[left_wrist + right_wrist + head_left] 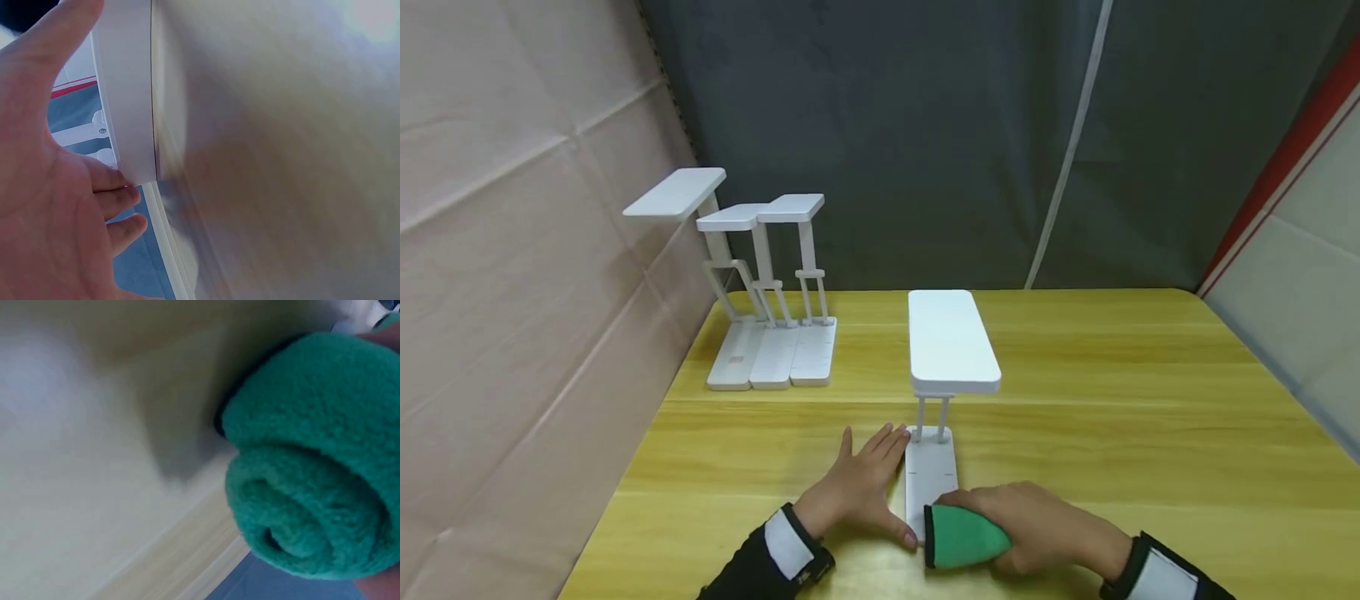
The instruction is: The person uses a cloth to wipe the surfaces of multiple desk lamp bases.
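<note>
A white folding stand [953, 342] stands upright on the table in front of me, its flat top plate raised on two thin legs over a narrow base [929, 471]. My left hand [861, 487] spreads beside that base, fingertips at its left edge and thumb at its near end; the left wrist view shows the fingers along the base's side [128, 94]. In my right hand [1048, 525] is a folded green cloth [962, 537] with a black edge, gripped over the base's near right corner. The cloth's rolled end [300, 512] fills much of the right wrist view.
Several similar white stands [767, 354] stand side by side at the back left of the wooden table [1112, 400]. A pale cloth wall [535, 292] rises along the left, a dark grey curtain [880, 150] at the back, and a white panel [1300, 258] on the right.
</note>
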Demonstrator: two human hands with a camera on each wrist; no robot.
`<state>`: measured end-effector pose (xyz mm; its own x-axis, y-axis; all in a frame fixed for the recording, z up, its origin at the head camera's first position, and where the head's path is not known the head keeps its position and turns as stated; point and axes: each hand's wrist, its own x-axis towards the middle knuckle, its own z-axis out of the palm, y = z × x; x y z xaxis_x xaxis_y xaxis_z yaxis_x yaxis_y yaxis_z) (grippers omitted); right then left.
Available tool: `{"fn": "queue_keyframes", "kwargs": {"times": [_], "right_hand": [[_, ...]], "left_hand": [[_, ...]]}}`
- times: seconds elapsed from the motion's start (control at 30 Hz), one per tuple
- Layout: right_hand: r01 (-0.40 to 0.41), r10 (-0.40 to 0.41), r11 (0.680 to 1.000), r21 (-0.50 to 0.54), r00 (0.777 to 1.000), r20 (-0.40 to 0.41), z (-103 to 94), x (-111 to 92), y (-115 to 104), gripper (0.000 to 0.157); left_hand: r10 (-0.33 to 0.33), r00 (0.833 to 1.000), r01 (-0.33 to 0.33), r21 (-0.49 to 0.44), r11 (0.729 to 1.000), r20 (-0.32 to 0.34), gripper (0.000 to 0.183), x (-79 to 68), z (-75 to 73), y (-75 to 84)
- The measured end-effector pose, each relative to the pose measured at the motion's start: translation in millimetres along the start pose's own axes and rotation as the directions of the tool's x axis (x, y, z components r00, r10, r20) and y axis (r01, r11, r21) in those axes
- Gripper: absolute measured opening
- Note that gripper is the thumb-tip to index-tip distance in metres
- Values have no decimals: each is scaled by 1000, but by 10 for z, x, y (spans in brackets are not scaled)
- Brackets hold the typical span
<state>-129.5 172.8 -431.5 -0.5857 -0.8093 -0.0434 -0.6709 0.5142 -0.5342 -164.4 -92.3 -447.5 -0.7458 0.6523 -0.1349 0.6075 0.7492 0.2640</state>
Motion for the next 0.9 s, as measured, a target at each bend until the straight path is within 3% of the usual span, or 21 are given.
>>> {"fn": "queue_keyframes", "kwargs": {"times": [0.1,0.17,0.3,0.4,0.57,0.73,0.9], "right_hand": [[89,-91,995,32,995,39,2,-43,-52,81],[91,-94,994,55,995,44,-38,-37,-70,80],[-35,28,997,-71,995,-92,-137,107,-89,79],[-150,101,962,-227,971,-217,-132,268,-108,77],[-156,81,927,-342,971,-224,18,333,-164,77],[-96,74,965,-244,992,-98,52,137,-179,79],[32,-34,995,-90,999,-31,-42,-93,-106,81]], "left_hand": [[11,1000,-11,0,1000,-9,129,-4,-14,3],[14,1000,-14,5,1000,-9,128,-2,-15,2],[6,1000,-6,-4,1000,-5,128,2,-19,-4],[-7,1000,7,-19,1000,-3,127,2,-16,-8],[4,1000,-4,-6,1000,-12,127,4,-1,9],[9,1000,-8,41,999,-19,128,14,1,18],[-1,1000,1,5,1000,1,130,-1,-4,5]]}}
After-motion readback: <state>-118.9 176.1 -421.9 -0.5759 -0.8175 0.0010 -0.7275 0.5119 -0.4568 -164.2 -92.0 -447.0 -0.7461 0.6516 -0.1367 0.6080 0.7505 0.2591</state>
